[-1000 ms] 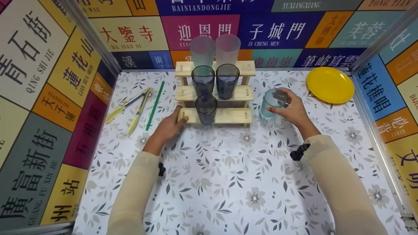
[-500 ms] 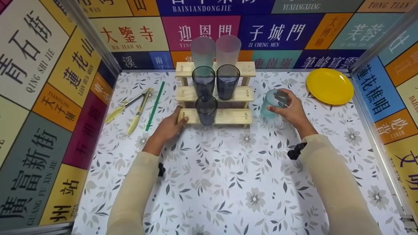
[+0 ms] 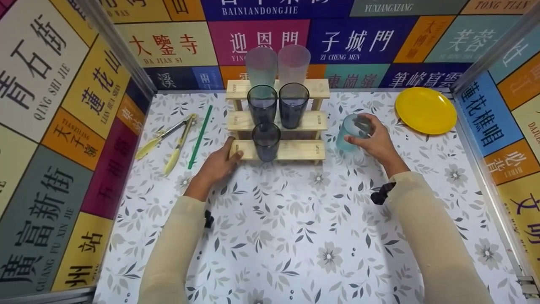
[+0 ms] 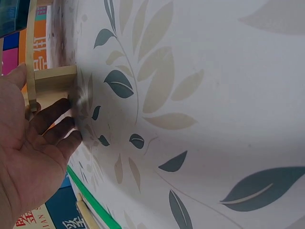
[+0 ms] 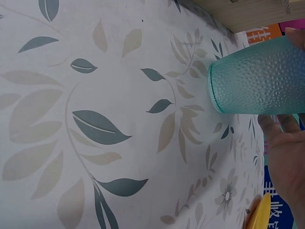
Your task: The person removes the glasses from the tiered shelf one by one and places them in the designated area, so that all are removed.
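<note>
At the right of a three-step wooden rack (image 3: 301,150), my right hand (image 3: 377,141) grips a teal textured cup (image 3: 349,131), thumb on one side and fingers on the other. The right wrist view shows the cup's base (image 5: 214,90) close to the tablecloth. My left hand (image 3: 219,166) holds the left end of the lowest step, thumb over the board and fingers beneath it in the left wrist view. One dark cup (image 3: 266,145) stands on that step. Two more dark cups (image 3: 293,107) are on the middle step, and two frosted cups (image 3: 294,63) on top.
Left of the rack lie yellow-tipped tongs (image 3: 181,143) and a green straw (image 3: 200,137). A yellow plate (image 3: 426,110) is at the back right. Patterned panels (image 3: 259,31) wall in the back and both sides of the flower-print tablecloth (image 3: 287,253).
My right forearm has shifted slightly left, while the right hand keeps its grip on the teal cup at nearly the same spot. The left hand and the rack have stayed still.
</note>
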Demonstrator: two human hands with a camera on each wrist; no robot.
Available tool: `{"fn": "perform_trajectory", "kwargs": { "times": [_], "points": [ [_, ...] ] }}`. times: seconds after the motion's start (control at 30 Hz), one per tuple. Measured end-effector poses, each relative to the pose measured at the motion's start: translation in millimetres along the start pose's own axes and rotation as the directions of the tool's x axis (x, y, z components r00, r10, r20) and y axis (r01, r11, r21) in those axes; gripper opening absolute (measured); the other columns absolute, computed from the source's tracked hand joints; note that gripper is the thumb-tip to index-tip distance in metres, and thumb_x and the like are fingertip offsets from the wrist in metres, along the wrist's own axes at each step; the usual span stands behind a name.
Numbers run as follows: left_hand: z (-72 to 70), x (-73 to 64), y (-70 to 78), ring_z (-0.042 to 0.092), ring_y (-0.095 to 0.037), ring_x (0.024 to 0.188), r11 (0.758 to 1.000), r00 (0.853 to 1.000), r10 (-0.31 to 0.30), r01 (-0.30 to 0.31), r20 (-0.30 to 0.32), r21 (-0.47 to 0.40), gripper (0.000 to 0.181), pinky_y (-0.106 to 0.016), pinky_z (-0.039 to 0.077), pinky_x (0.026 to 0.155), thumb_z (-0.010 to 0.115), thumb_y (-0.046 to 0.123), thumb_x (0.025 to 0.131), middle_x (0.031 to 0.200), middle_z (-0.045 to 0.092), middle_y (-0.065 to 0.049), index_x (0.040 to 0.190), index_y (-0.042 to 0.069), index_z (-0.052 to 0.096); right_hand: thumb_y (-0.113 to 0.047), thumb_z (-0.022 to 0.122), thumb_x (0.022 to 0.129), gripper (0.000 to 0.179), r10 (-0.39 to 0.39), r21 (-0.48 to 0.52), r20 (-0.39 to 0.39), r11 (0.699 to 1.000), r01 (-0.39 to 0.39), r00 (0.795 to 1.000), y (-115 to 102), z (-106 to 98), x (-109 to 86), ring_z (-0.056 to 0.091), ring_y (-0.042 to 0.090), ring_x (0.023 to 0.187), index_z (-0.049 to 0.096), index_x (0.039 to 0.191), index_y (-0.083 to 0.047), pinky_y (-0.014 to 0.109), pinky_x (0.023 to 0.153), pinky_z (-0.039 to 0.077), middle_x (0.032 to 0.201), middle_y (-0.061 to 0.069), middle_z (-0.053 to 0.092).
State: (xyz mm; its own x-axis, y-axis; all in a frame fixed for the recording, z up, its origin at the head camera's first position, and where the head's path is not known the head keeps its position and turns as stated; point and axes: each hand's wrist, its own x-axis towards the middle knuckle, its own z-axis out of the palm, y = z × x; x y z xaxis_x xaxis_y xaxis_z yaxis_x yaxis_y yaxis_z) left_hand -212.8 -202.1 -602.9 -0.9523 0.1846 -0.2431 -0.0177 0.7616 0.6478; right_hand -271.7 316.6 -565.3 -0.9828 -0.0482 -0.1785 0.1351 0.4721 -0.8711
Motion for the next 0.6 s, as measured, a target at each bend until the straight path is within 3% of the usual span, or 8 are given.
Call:
{"fn": "perform_trajectory", "kwargs": {
  "times": [0.13, 0.4, 0.6],
  "points": [
    [-1.2, 1.2, 0.4, 0.054, -0.050, 0.152, 1.000, 1.000, 0.007, -0.007, -0.005, -0.005, 0.084, -0.063, 0.042, 0.126, 0.041, 0.067, 0.115, 0.172, 0.047, -0.024, 0.180, 0.024, 0.011, -0.037, 0.097, 0.089, 0.103, -0.006, -0.002, -0.004, 1.000, 0.006, 1.000, -1.9, 0.1, 1.4, 0.029, 0.032, 0.169, 0.037, 0.171, -0.020, 0.055, 0.139, 0.022, 0.180, 0.010, 0.034],
    [-0.5, 3.2, -2.3, 0.049, -0.048, 0.156, 1.000, 1.000, 0.009, -0.009, -0.004, -0.017, 0.087, -0.062, 0.039, 0.129, 0.041, 0.069, 0.114, 0.175, 0.042, -0.023, 0.181, 0.023, 0.009, -0.049, 0.097, 0.085, 0.114, 0.000, -0.051, -0.005, 0.999, 0.000, 1.000, -5.3, -2.1, -2.0, 0.027, 0.037, 0.170, 0.031, 0.174, -0.024, 0.060, 0.137, 0.023, 0.182, 0.010, 0.031],
    [1.4, 2.0, -3.1, 0.050, -0.049, 0.155, 1.000, 1.000, 0.006, -0.006, -0.002, -0.010, 0.086, -0.063, 0.039, 0.128, 0.041, 0.068, 0.114, 0.174, 0.043, -0.024, 0.180, 0.021, 0.012, -0.043, 0.097, 0.088, 0.113, -0.063, -0.043, -0.011, 0.997, 0.062, 0.998, -7.8, -7.0, -7.5, 0.027, 0.035, 0.171, 0.029, 0.175, -0.020, 0.058, 0.138, 0.022, 0.180, 0.010, 0.035]
  ]
}}
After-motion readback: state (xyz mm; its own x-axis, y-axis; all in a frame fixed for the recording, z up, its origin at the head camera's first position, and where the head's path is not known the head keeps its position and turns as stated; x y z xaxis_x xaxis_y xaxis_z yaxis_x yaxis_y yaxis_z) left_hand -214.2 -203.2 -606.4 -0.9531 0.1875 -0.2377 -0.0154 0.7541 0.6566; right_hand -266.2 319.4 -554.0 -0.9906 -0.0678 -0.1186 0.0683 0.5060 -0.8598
